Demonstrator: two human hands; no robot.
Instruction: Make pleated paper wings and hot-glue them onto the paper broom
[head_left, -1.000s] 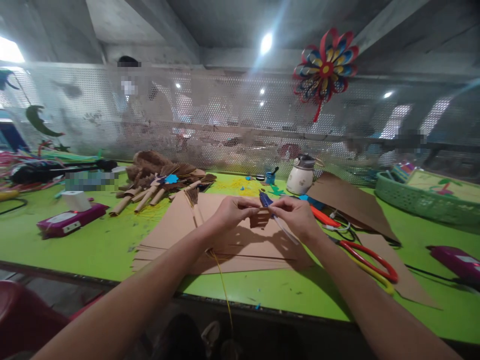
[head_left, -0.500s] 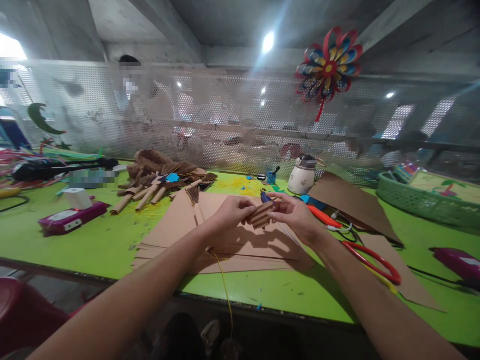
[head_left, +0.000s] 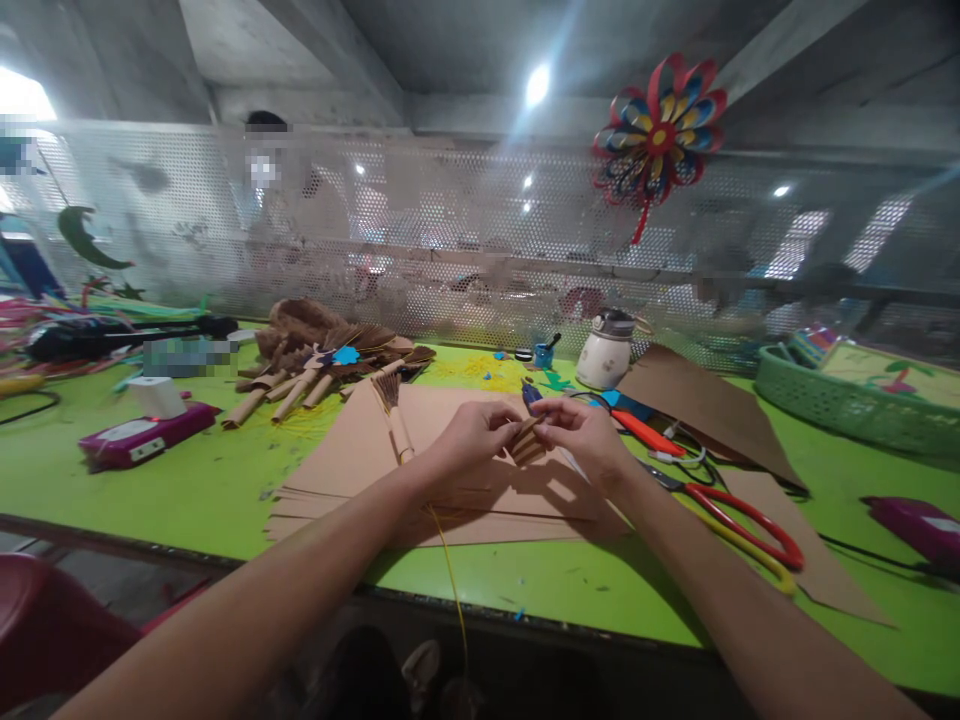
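Between my two hands, above a stack of brown paper sheets (head_left: pixel 337 445), is a small piece of pleated brown paper (head_left: pixel 528 448). My left hand (head_left: pixel 484 435) pinches its left edge with thumb and fingers. The right edge is pinched by my right hand (head_left: pixel 581 432). Just behind the fingers lies a dark blue object (head_left: pixel 532 394), partly hidden. To the left on the stack rests a rolled paper piece with a fringed top (head_left: pixel 400 430), and a yellow string (head_left: pixel 453 575) hangs over the table edge.
Scissors with red and yellow handles (head_left: pixel 750 520) lie by my right forearm. Farther back stand a white bottle (head_left: pixel 604 352) and a small blue jar (head_left: pixel 544 354). Brown paper bundles (head_left: pixel 300 385) and a purple power strip (head_left: pixel 150 440) are left; a green basket (head_left: pixel 862 405) is right.
Both hands have come closer together, and the pleated paper is tilted and bunched more between the fingers. My right forearm has shifted left, uncovering more of the scissors.
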